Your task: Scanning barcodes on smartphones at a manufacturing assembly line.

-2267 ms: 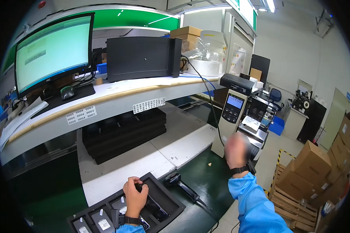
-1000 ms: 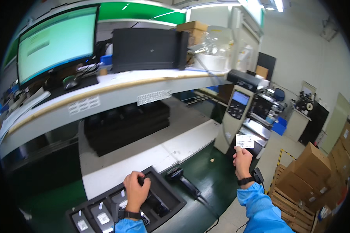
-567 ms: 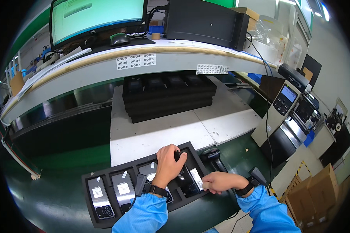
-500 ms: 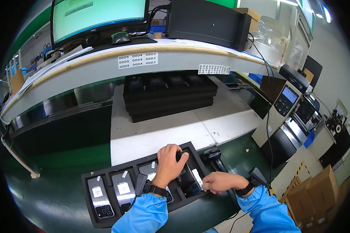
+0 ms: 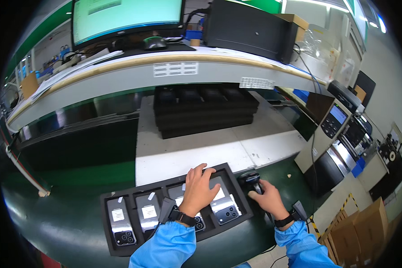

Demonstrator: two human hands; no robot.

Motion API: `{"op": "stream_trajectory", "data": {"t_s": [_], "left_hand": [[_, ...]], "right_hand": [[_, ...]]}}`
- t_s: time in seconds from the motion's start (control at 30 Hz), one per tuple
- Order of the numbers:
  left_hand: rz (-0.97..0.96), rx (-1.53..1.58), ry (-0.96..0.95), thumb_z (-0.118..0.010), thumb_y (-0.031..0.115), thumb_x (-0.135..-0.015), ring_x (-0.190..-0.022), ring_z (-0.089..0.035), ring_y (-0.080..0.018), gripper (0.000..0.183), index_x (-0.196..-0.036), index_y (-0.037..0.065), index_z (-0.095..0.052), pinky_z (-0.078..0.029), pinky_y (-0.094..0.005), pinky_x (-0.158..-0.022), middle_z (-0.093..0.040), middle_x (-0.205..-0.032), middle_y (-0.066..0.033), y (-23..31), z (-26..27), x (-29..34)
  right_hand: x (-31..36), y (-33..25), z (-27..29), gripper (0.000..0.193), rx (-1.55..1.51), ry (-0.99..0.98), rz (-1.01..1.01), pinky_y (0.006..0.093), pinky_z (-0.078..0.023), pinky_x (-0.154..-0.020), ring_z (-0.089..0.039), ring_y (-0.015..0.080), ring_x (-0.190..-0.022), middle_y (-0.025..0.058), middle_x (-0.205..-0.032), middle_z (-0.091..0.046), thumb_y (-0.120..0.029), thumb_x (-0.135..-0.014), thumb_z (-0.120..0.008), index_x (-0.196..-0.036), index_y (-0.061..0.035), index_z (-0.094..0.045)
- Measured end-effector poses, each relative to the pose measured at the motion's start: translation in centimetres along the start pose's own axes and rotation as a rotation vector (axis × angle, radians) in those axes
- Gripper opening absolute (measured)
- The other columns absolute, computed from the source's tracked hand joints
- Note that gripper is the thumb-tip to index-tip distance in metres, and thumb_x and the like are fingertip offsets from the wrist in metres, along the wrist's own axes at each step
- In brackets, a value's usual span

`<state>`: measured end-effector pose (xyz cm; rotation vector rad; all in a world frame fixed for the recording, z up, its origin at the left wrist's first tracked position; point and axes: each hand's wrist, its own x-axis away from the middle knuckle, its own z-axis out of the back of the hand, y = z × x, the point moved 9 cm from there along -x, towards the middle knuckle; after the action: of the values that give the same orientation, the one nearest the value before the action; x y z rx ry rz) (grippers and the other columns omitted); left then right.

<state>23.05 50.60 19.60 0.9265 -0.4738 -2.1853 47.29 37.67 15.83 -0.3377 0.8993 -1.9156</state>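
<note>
A black foam tray (image 5: 140, 190) on the green table holds several smartphones in separate slots, backs up. The leftmost smartphone (image 5: 122, 223) and the second smartphone (image 5: 148, 211) carry white labels. My left hand (image 5: 199, 191) is over the tray, fingers apart, partly covering the third smartphone (image 5: 176, 191) and the edge of the rightmost smartphone (image 5: 227, 206). That rightmost one lies in its slot, its camera block toward me. Just right of the tray, my right hand (image 5: 270, 199) is closed round the handle of a black barcode scanner (image 5: 249, 177).
Stacked black foam trays (image 5: 205, 116) stand on a white board (image 5: 187, 154) under the shelf (image 5: 129, 71). The shelf bears a monitor (image 5: 127, 20), a mouse (image 5: 154, 43) and a black case (image 5: 250, 31). A label printer (image 5: 328, 129) is at right, with a hanging cable (image 5: 314, 156).
The rightmost smartphone, tilted between both hands before, now lies back up in its slot. My right hand has moved from it to the scanner; my left hand has opened.
</note>
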Motion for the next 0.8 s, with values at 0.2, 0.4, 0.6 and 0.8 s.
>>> {"op": "stream_trajectory", "data": {"t_s": [0.2, 0.4, 0.6, 0.8], "left_hand": [[0.13, -0.039, 0.064, -0.069, 0.024, -0.089, -0.116, -0.056, -0.0343, 0.034, -0.118, 0.007, -0.065, -0.036, -0.0503, -0.111, -0.064, -0.12, -0.0135, -4.5, 8.1, 3.8], [0.032, -0.02, 0.156, -0.062, 0.019, -0.094, -0.109, -0.057, -0.0358, 0.025, -0.115, 0.004, -0.064, -0.038, -0.049, -0.106, -0.064, -0.115, -0.0134, -4.9, 8.8, 5.1], [0.034, 0.01, 0.145, -0.06, 0.018, -0.095, -0.11, -0.056, -0.0346, 0.023, -0.113, 0.005, -0.064, -0.037, -0.0504, -0.108, -0.064, -0.113, -0.0114, -4.8, 8.5, 5.0], [0.008, -0.097, 0.085, -0.065, 0.024, -0.092, -0.123, -0.052, -0.0384, 0.032, -0.119, 0.006, -0.065, -0.031, -0.0548, -0.115, -0.059, -0.128, -0.018, -3.9, 7.7, 5.2]], "right_hand": [[2.4, -5.2, -1.8, 0.059, -0.629, -0.242, -0.208, 0.0312, -0.055, -0.064, -0.067, 0.0193, -0.072, 0.0117, -0.092, -0.07, -0.022, -0.09, -0.074, -0.139, 0.0031, -0.055], [10.5, -13.0, -11.7, 0.043, -0.99, -0.973, -0.545, 0.027, -0.048, -0.05, -0.061, 0.0142, -0.06, 0.0109, -0.087, -0.068, -0.024, -0.099, -0.067, -0.133, -0.003, -0.055], [11.6, -13.8, -14.2, 0.04, -0.867, -1.035, -0.54, 0.0265, -0.047, -0.048, -0.059, 0.0125, -0.056, 0.0106, -0.084, -0.068, -0.022, -0.097, -0.071, -0.122, 0.0023, -0.051], [10.5, -14.5, -11.0, 0.052, -0.906, -0.952, -0.411, 0.0268, -0.048, -0.048, -0.06, 0.0143, -0.055, 0.016, -0.092, -0.072, -0.017, -0.095, -0.072, -0.131, 0.0041, -0.041]]}}
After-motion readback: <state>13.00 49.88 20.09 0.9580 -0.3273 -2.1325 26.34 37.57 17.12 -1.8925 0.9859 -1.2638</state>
